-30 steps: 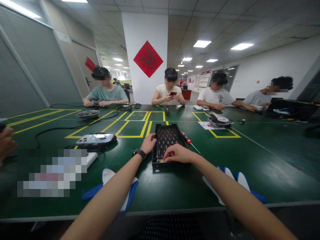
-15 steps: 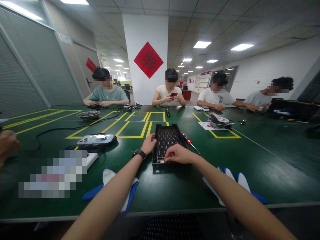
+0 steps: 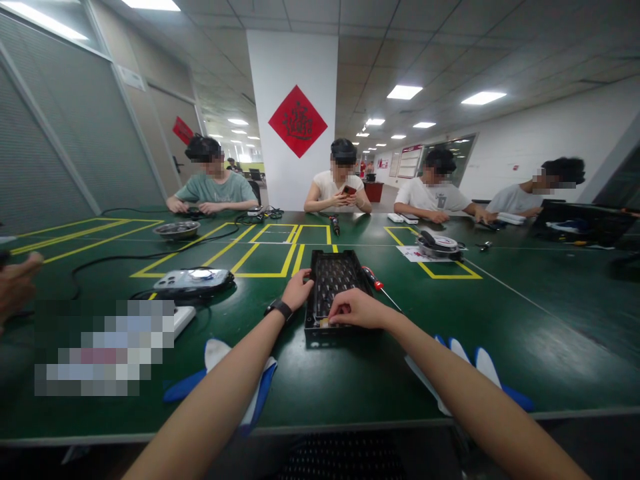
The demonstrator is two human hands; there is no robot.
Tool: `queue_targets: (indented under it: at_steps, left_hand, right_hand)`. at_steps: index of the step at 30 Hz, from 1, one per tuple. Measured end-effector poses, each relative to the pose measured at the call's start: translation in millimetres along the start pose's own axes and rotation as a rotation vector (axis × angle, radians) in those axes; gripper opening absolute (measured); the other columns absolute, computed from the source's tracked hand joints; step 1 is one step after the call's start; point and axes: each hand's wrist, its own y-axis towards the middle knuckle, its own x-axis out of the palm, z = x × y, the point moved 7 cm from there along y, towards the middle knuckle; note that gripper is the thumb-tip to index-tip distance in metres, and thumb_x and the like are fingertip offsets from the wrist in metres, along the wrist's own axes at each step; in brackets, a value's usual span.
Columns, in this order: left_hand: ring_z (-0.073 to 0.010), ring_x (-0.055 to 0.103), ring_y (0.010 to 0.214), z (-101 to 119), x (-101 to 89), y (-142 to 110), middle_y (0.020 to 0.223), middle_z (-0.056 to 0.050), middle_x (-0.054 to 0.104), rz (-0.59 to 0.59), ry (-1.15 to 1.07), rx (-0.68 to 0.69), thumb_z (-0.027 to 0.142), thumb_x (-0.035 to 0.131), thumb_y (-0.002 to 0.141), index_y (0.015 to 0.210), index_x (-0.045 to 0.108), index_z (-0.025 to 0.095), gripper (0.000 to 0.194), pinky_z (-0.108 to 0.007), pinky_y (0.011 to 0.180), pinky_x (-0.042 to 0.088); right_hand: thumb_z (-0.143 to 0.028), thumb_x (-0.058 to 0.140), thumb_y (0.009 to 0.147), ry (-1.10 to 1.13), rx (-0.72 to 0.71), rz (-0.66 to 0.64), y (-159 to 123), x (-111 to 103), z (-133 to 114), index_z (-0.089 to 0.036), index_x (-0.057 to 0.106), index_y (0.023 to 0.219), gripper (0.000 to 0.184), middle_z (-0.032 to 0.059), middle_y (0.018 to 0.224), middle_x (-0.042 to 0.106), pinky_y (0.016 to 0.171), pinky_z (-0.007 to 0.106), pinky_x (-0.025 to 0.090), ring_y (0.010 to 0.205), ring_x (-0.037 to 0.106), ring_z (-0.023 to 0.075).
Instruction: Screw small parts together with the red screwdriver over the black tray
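1. Closest to me, 2 blue-and-white gloves lie on the green worktop (image 3: 540, 333): the left glove (image 3: 217, 353) and the right glove (image 3: 485, 367), each partly under a forearm.
2. Off to the left there's a whitish object (image 3: 184, 321), mostly pixelated, so no clue what it is.
3. Main thing here is the black tray (image 3: 325, 333), flat on the worktop in front of me, with rows of little shiny bits (image 3: 333, 280) inside.
4. My right hand (image 3: 356, 308) is over the near end of it, fingertips drawn nearly together at a small pale piece (image 3: 324, 322). Too tiny to tell if it's actually pinched.
5. My left hand (image 3: 299, 290) is half open, fingers bent against the tray's left wall; can't tell how firm the hold is. Black band (image 3: 280, 307) on that wrist.
6. Red-and-black screwdriver (image 3: 374, 278) just right of the tray, phone (image 3: 185, 280) well off to the left.
7. Further back: metal bowl (image 3: 177, 231) left, drill-like tool (image 3: 335, 225) about mid.
8. Across the far edge, 4 people sit, 1 holding a phone, with a white pillar (image 3: 293, 60) behind.
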Motion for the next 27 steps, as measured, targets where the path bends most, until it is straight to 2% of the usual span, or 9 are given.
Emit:
queue_targets:
  at_steps: [11, 19, 27]
  left_hand:
    - [-0.0188, 0.052, 0.102, -0.5, 0.7, 1.5, 0.113, -0.011, 0.055, -0.007, 0.048, 0.007, 0.018, 0.044, 0.073, 0.114, 0.049, 0.012, 0.042, -0.033, 0.091, 0.040]
    - [-0.0182, 0.051, 0.103, 2.7, 0.3, 0.7, 0.114, -0.011, 0.055, -0.015, 0.080, 0.015, 0.017, 0.043, 0.074, 0.113, 0.050, 0.010, 0.040, -0.032, 0.092, 0.039]
    - [-0.0178, 0.052, 0.103, 2.3, -0.6, 0.1, 0.113, -0.010, 0.055, -0.008, 0.067, 0.013, 0.017, 0.044, 0.073, 0.112, 0.050, 0.012, 0.040, -0.032, 0.092, 0.040]
  right_hand:
    - [-0.037, 0.058, 0.073, 0.032, 0.019, -0.050, -0.7, 5.0, 3.0, -0.013, 0.066, 0.084, 0.027, 0.0024, 0.069, 0.060, 0.052, 0.018, 0.035, 0.057, 0.047, 0.0078]
    - [-0.035, 0.061, 0.071, 0.040, -0.026, 0.009, 0.3, 2.5, 1.8, -0.013, 0.066, 0.082, 0.025, 0.0015, 0.070, 0.060, 0.052, 0.018, 0.035, 0.057, 0.045, 0.0074]
    - [-0.035, 0.059, 0.072, 0.093, 0.002, -0.036, -1.2, 4.2, 1.9, -0.013, 0.066, 0.083, 0.026, 0.0021, 0.070, 0.060, 0.053, 0.018, 0.036, 0.058, 0.047, 0.0078]
